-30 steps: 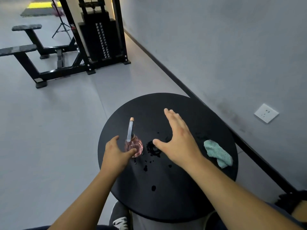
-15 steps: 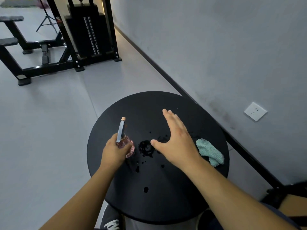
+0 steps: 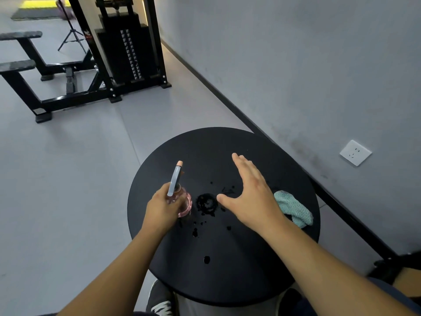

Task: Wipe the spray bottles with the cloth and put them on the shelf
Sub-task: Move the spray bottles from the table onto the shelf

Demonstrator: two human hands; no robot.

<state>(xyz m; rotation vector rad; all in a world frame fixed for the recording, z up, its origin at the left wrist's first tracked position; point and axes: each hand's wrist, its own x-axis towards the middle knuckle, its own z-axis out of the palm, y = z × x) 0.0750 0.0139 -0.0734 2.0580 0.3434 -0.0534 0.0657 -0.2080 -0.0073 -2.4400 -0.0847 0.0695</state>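
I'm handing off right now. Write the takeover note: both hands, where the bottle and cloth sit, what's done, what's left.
Left hand: grips the pink spray bottle by its body, upright, at the left side of the round black table.
Right hand: open, fingers spread, above the table, holding nothing.
Cloth: teal, crumpled at the table's right edge, just behind the right wrist.
Wet ring and droplets sit mid-table.
Done: bottle in hand.
Left: take the cloth, wipe the bottle, shelve it. No shelf is in view.
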